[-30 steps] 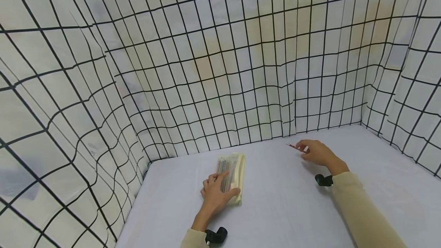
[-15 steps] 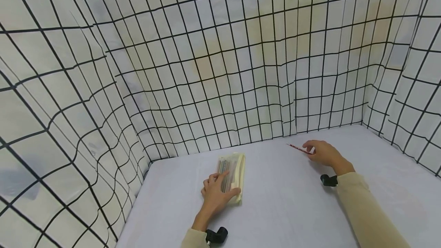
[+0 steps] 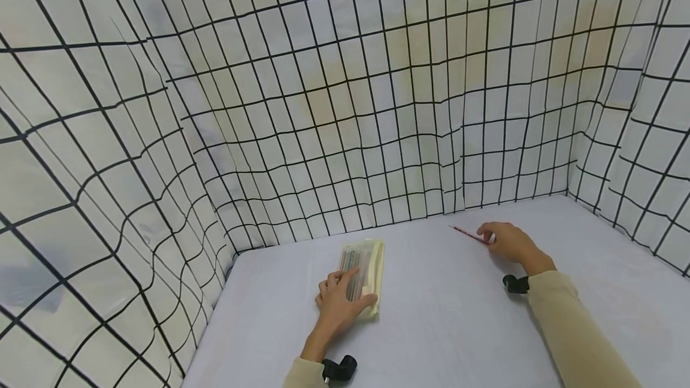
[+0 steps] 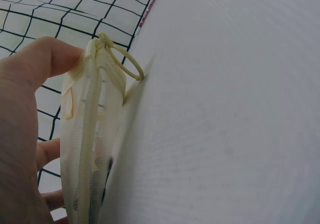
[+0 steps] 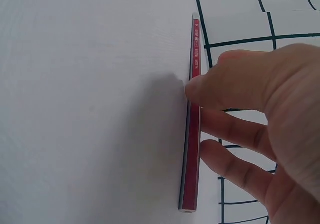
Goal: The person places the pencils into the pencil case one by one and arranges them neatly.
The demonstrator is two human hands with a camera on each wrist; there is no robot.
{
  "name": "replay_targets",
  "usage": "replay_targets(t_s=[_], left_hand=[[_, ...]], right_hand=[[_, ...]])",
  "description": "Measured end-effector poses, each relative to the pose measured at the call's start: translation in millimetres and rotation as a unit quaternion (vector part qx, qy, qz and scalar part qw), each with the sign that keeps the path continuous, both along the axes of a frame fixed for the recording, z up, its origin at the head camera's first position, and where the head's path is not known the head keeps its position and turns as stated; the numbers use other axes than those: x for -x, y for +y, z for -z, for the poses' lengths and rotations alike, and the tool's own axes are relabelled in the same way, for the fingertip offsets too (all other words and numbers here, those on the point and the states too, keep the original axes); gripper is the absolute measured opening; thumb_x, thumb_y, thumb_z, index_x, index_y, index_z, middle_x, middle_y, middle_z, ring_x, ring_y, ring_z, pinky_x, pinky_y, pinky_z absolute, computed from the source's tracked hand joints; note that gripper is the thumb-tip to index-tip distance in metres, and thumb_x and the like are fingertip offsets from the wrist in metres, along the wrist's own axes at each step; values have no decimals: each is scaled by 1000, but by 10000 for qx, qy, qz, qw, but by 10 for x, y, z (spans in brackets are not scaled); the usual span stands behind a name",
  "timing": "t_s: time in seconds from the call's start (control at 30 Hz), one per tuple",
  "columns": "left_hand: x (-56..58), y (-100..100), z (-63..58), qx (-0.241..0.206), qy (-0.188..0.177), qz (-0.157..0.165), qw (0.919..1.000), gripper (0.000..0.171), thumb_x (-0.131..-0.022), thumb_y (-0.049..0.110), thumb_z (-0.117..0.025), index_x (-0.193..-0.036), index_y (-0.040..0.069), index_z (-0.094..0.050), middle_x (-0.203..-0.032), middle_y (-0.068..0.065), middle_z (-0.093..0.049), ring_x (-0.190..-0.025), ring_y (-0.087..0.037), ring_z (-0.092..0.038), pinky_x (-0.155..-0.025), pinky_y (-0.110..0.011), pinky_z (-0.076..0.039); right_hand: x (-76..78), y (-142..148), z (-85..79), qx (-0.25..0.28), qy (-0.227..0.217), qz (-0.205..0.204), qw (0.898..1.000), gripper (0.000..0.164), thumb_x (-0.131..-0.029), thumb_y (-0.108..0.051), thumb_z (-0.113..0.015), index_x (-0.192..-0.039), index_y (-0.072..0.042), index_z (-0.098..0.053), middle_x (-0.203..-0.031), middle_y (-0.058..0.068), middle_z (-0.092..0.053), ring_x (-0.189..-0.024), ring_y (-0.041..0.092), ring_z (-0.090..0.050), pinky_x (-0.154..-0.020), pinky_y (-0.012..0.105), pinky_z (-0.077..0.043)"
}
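Observation:
My left hand rests on a pale yellow, see-through zip pencil case, which lies flat with several pencils visible inside. In the left wrist view its thumb presses beside the zip end of the case, where a yellow loop sticks out; other fingers reach over the far side. Farther right, my right hand pinches a slim red pencil low over the table. The right wrist view shows the thumb tip on the pencil's middle and two fingertips along its other side; the index finger is mostly hidden.
A white cloth covers the table. White sheeting with a black grid rises behind the table and on both sides, close beyond the pencil. Each wrist carries a black camera mount.
My right hand has slid rightward along the pencil, baring more of it, and then dipped slightly. The pencil's far tip stays nearly in place. The left hand and pencil case hold still.

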State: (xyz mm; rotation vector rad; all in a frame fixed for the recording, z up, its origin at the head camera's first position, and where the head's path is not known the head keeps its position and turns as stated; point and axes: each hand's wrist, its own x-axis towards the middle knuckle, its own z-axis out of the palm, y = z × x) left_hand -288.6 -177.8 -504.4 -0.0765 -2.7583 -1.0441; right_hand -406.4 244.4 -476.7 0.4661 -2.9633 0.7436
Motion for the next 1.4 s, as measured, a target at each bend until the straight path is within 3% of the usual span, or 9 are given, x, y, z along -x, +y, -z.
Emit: replay_targets(t_s=[0.2, 0.47, 0.77, 1.4], left_hand=[[-6, -2, 0, -4, 12, 0, 10000, 78, -78, 55, -77, -147, 25, -55, -145, -14, -45, -125, -36, -35, -99, -61, -27], [-13, 2, 1, -1, 37, 45, 10000, 79, -78, 55, -77, -147, 25, -54, -146, -17, -44, -126, -38, -35, -100, -63, -26], [-20, 8, -15, -2, 58, 56, 10000, 78, -78, 55, -76, -147, 24, -55, -145, -17, -44, -126, -37, -35, -100, -63, -26], [-26, 9, -22, 40, 99, 55, 9999, 79, -78, 56, -76, -147, 24, -55, -144, -16, -45, -123, -36, -35, -99, -61, -27]], right_hand=[[-17, -27, 5, -48, -134, 54, 9999, 37, -87, 7, -59, -121, -4, -67, -101, 8, -71, -93, 27, -61, -82, 48, -52], [-19, -90, 3, -318, -371, 224, 9986, 34, -88, 3, -64, -120, -8, -68, -102, 9, -71, -92, 28, -61, -82, 51, -52], [-35, -120, -15, -455, -380, 61, 9982, 35, -85, -1, -70, -119, -8, -67, -99, 8, -71, -85, 25, -60, -71, 41, -51], [-65, -312, -140, 490, -713, -208, 9960, 47, -84, -1, -69, -130, -8, -62, -97, 9, -66, -74, 21, -58, -64, 32, -49]])
